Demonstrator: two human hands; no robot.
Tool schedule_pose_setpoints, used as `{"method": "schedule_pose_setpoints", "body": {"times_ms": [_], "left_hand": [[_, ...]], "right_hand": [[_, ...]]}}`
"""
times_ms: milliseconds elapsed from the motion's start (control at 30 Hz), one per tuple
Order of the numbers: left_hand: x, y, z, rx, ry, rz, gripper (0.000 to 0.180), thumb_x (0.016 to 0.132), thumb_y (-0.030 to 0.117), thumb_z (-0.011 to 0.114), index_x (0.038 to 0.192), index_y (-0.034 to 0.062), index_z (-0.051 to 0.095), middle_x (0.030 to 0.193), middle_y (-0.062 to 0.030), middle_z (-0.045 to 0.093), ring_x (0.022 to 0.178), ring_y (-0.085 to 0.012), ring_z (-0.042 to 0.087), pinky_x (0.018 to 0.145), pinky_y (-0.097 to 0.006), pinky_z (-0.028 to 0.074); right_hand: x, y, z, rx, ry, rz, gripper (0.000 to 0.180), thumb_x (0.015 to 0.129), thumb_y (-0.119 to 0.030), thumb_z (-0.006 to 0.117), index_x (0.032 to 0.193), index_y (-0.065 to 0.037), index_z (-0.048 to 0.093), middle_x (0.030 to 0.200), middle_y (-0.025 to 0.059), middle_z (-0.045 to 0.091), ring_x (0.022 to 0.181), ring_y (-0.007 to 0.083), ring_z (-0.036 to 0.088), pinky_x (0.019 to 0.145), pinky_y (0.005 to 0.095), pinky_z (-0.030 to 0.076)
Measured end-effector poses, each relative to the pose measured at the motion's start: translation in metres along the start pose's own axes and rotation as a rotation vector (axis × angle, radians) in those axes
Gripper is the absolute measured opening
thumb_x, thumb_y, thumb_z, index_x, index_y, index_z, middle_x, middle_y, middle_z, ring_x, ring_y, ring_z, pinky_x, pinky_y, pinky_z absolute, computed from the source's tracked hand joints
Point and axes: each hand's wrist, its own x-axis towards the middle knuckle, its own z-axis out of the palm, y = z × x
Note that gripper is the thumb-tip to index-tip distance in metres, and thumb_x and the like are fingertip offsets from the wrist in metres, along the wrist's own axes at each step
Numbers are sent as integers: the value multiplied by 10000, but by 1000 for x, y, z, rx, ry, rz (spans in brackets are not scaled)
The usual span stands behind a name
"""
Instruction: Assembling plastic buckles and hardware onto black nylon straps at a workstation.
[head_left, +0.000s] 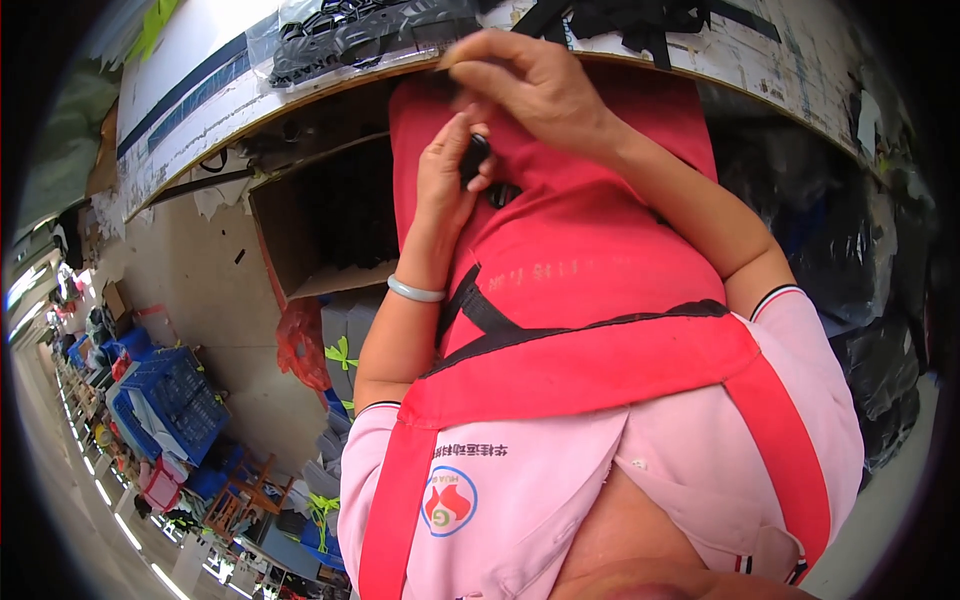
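Note:
My left hand (447, 172), a pale bangle (415, 290) on its wrist, is closed around a small black piece (475, 158) above my lap. Its exact kind is not clear to me. Over it and slightly to the right, my right hand (540, 92) is bent, thumb and fingertips brought together near the table edge. Whatever may be in that pinch is too small and dark to name. Under both hands spreads the red apron (590, 230) I wear. Another dark piece (503, 195) lies on the apron beside the left hand.
Ahead runs a worn white worktable (770, 75) with clear bags of black parts (370, 35) on it. An open cardboard box (285, 225) stands below at the left, near a red plastic bag (302, 345). Blue crates (175, 400) are farther left; black bags (870, 340) sit at the right.

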Motion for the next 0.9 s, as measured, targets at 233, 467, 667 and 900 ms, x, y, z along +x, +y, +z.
{"method": "schedule_pose_setpoints", "body": {"times_ms": [233, 467, 667, 900], "left_hand": [[10, 6, -37, -454, -41, -65, 180, 947, 168, 582, 1094, 65, 594, 951, -70, 627, 813, -216, 631, 484, -239, 479], [14, 10, -33, -355, -218, -144, 204, 907, 106, 631, 1105, 58, 622, 968, -75, 649, 847, -214, 642, 529, -284, 499], [-38, 36, 8, 872, -77, 170, 218, 845, 59, 693, 1060, 22, 698, 790, 13, 574, 602, -74, 538, 474, -220, 412], [-37, 23, 7, 1068, -206, 183, 265, 805, 25, 716, 1067, 12, 682, 819, -59, 632, 783, -129, 598, 730, -267, 483]], "right_hand": [[-15, 14, -5, -500, -474, 251, 266, 846, -201, 699, 999, 7, 638, 967, 116, 663, 874, 166, 646, 735, 311, 514], [-49, 40, -11, -600, -613, 302, 256, 814, -229, 699, 899, 5, 639, 814, 172, 645, 728, 280, 628, 682, 364, 479], [-44, 44, -35, 208, -351, 778, 197, 972, -211, 560, 907, -31, 608, 731, -9, 591, 596, 65, 580, 558, 202, 496], [-62, 58, -26, -88, -573, 652, 223, 969, -249, 539, 957, -37, 604, 745, -18, 574, 616, 48, 528, 527, 198, 425]]}}
